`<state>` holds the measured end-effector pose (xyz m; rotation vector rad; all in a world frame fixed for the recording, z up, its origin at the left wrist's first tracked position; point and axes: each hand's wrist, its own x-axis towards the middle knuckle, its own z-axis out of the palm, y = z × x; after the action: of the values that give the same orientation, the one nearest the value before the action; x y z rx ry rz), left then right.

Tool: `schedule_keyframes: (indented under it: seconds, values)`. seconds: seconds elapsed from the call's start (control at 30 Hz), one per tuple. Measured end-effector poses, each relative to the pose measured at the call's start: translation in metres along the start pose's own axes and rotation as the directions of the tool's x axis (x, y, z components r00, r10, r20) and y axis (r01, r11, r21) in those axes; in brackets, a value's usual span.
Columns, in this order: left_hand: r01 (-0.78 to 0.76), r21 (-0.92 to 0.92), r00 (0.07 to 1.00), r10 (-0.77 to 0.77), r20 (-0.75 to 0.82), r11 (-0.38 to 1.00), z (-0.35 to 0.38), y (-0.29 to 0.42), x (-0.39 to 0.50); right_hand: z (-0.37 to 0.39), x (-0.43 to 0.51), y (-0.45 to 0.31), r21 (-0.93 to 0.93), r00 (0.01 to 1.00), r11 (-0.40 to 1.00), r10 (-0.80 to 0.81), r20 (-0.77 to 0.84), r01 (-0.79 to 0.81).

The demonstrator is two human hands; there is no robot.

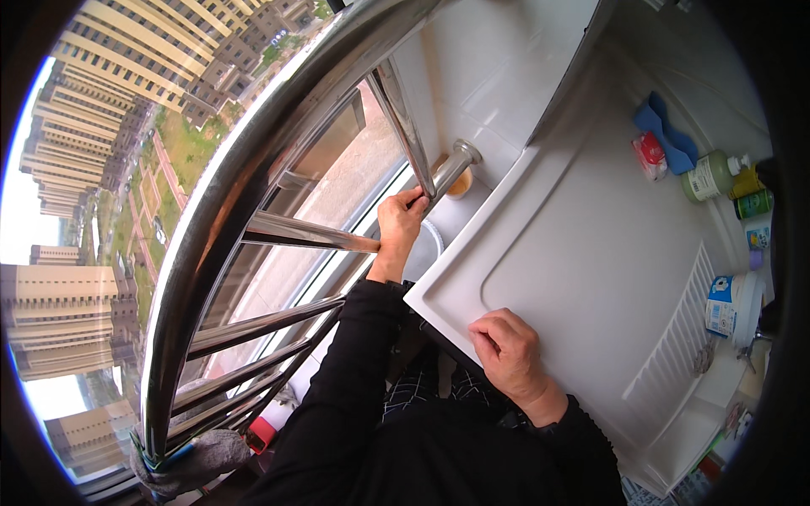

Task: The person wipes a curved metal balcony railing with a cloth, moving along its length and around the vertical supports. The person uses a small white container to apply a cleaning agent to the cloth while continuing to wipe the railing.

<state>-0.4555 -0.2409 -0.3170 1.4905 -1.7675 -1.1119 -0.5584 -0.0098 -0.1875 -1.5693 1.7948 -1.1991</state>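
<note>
Fingertips of my left hand are bent against the metal railing, where an upright bar meets the lower rail. Whether a small thing lies between them is hidden. Another bar reaches that hand's wrist. My right hand is loosely curled above the front edge of a white ceramic laundry sink. I see nothing held in it. Ridges of a moulded washboard run along the sink's right part.
A blue wavy holder, a red-and-white packet, a green pump bottle and a white tub line the sink's far right. Below the railing stands a cup. A grey cloth hangs at lower left, beside the window.
</note>
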Motion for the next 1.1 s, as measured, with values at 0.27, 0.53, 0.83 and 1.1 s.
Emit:
schedule_keyframes:
  seconds: [0.27,0.53,0.83,1.1]
  values:
    - [-0.007,0.058,0.99,0.015,-0.143,0.998,0.005,0.0,0.002,-0.001,0.0,0.001,0.004,1.0,1.0,0.004,0.007,-0.004]
    - [-0.289,0.44,0.944,0.33,-0.018,0.85,0.007,-0.007,-0.021,0.001,0.0,0.001,0.011,1.0,1.0,-0.001,-0.007,0.001]
    - [-0.305,0.513,0.944,0.327,0.049,0.802,0.005,0.014,-0.001,0.002,-0.001,0.001,-0.011,1.0,1.0,0.02,0.006,-0.02]
    - [-0.339,0.439,0.931,0.365,0.027,0.832,0.005,0.012,-0.009,0.001,0.0,0.001,0.01,1.0,1.0,0.002,-0.009,-0.002]
